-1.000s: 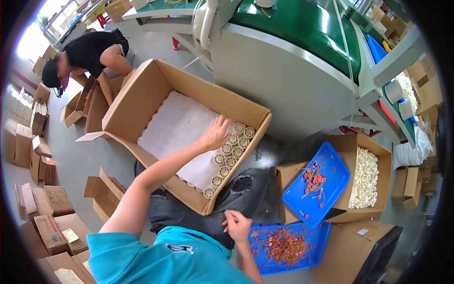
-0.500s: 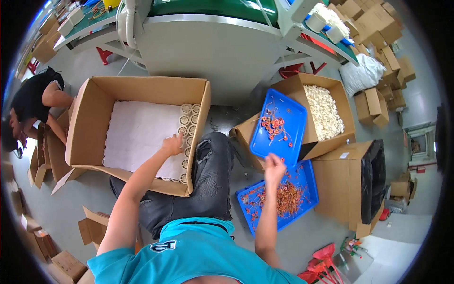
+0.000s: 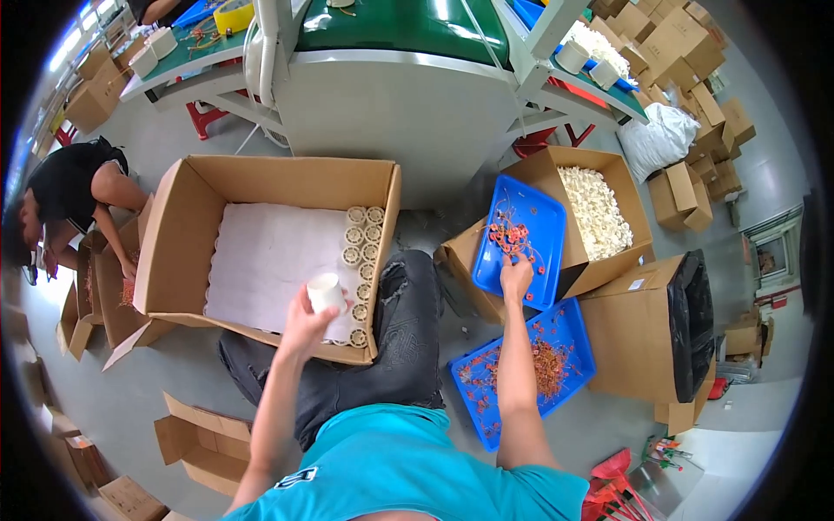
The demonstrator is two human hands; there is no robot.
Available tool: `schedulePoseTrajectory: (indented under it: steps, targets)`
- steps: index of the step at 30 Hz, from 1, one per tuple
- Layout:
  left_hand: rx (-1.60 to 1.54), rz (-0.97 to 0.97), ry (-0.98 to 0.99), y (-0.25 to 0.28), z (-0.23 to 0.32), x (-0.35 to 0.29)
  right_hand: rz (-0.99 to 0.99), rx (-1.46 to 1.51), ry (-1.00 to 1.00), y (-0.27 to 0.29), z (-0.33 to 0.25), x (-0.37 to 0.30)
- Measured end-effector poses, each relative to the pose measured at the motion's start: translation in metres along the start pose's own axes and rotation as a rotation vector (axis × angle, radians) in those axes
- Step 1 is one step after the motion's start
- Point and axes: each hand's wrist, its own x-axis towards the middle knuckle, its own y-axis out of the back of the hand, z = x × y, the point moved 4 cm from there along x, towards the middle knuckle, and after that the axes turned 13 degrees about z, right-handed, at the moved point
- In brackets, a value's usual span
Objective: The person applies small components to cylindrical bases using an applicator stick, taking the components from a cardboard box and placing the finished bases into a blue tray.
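My left hand is closed around a white plastic cup-shaped part, raised over the near right side of a large open carton. Inside that carton, round cream-coloured parts with spoked ends stand in two columns along the right wall, beside a white sheet. To the right, my right hand reaches into the upper blue tray. Its fingertips are drawn together at small red-orange parts with thin wires; whether one is between them is hidden.
A lower blue tray holds a heap of similar wired parts. Behind the trays stands a carton of white pieces, near a black-lined carton. A green-topped workbench spans the far side. A co-worker bends over cartons at left.
My left hand has left the round parts in the carton and come nearer, now holding the white cup-shaped part. My right hand has moved farther away, onto the wired parts in the upper tray.
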Motion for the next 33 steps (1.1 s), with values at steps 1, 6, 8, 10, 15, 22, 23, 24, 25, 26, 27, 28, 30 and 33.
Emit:
schedulePoseTrajectory:
  steps: [1,6,8,10,15,22,23,24,25,26,27,28,30,33]
  targets:
    - [-0.037,0.02,0.037,0.0,0.0,-0.015,0.039,-0.004,0.051,-0.001,-0.011,-0.007]
    - [-0.06,0.036,0.146,-0.001,-0.014,-0.053,0.013,0.023,-0.01,-0.003,-0.006,-0.003]
    - [-0.064,0.01,0.133,-0.004,-0.015,-0.053,0.152,0.055,0.027,0.006,-0.007,-0.005]
    - [-0.027,-0.028,0.153,-0.005,-0.016,-0.051,0.119,0.075,0.009,0.008,-0.006,-0.007]
    - [0.031,-0.076,0.139,-0.01,-0.012,-0.048,0.076,0.153,-0.161,0.0,0.017,0.005]
    - [0.062,-0.071,0.105,-0.011,-0.012,-0.054,-0.013,0.072,-0.292,-0.018,0.009,-0.002]
    - [0.062,-0.072,0.101,-0.012,-0.013,-0.056,0.098,-0.005,-0.184,-0.013,0.005,-0.004]
    - [0.068,-0.059,0.103,-0.012,-0.015,-0.057,0.1,-0.002,-0.183,-0.011,0.006,-0.004]
    - [0.073,-0.047,0.105,-0.014,-0.016,-0.057,0.131,0.045,-0.172,-0.007,0.007,-0.001]
    - [0.073,-0.049,0.105,-0.015,-0.017,-0.059,0.162,0.09,-0.163,-0.004,0.01,0.0]
    - [0.09,-0.053,0.092,-0.017,-0.016,-0.06,0.165,0.089,-0.164,0.0,0.016,0.002]
    - [0.106,-0.058,0.08,-0.02,-0.016,-0.059,0.22,0.209,-0.173,0.006,0.021,0.006]
    - [0.174,-0.055,0.047,-0.018,-0.015,-0.058,0.318,0.446,-0.189,0.022,0.021,0.005]
    - [0.389,-0.115,-0.135,-0.025,-0.004,-0.063,0.16,0.72,-0.197,0.055,-0.004,-0.017]
